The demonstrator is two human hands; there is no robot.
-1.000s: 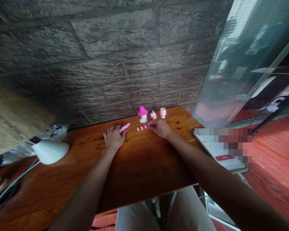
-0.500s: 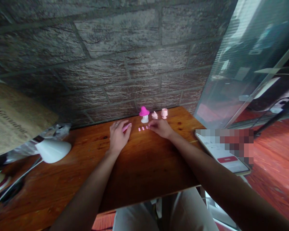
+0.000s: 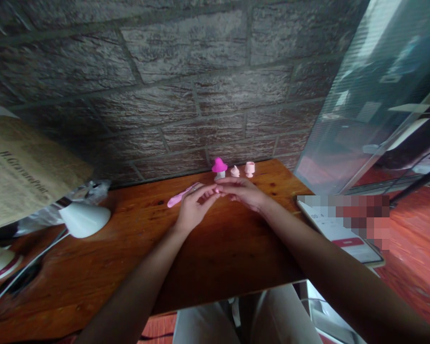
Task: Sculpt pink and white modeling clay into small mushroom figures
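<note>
1. Small pink piece [image 3: 217, 190]: smooth-looking, held just above or at the table, between both hands. Too small to read its long axis.
2. Left hand [image 3: 194, 208]: thumb and fingertips pinching that piece. Right hand [image 3: 245, 193]: fingertips pinching it from the other side.
3. Pink strip [image 3: 177, 198]: elongated, rounded end, flat on glossy wood-grain table [image 3: 215, 258]. Long axis runs near-left to far-right; far end beside left fingers.
4. Behind hands, in a row: mushroom figure [image 3: 219, 165], magenta cap, white stem partly hidden; pale pink swirl-topped piece [image 3: 235, 171]; pale pink footed cup [image 3: 250, 168], upright, contents unreadable.
5. Brown paper bag [image 3: 28, 167], printed; inside not visible.
</note>
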